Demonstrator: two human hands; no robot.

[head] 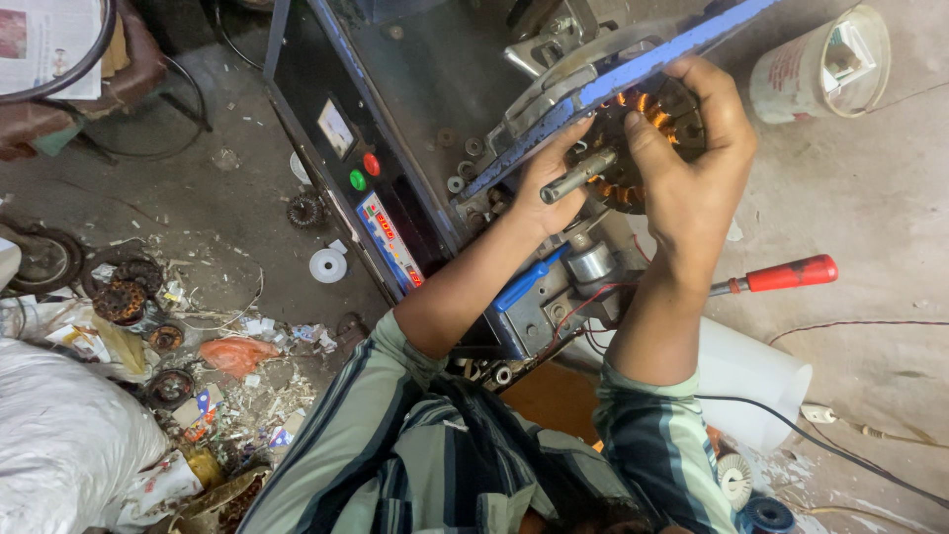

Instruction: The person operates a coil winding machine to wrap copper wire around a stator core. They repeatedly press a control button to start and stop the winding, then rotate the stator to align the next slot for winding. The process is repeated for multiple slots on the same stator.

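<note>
Both hands grip a copper-wound motor stator on a winding machine.

The right hand (692, 168) clasps the stator (647, 138) from above, fingers curled over its rim; the left hand (546, 188) pinches its near edge beside the protruding steel shaft (578, 175). The stator sits against the machine's blue arm (613, 79). A red-handled screwdriver (781, 275) lies just right of the forearm, a white bucket (820, 64) well beyond on the floor.
</note>
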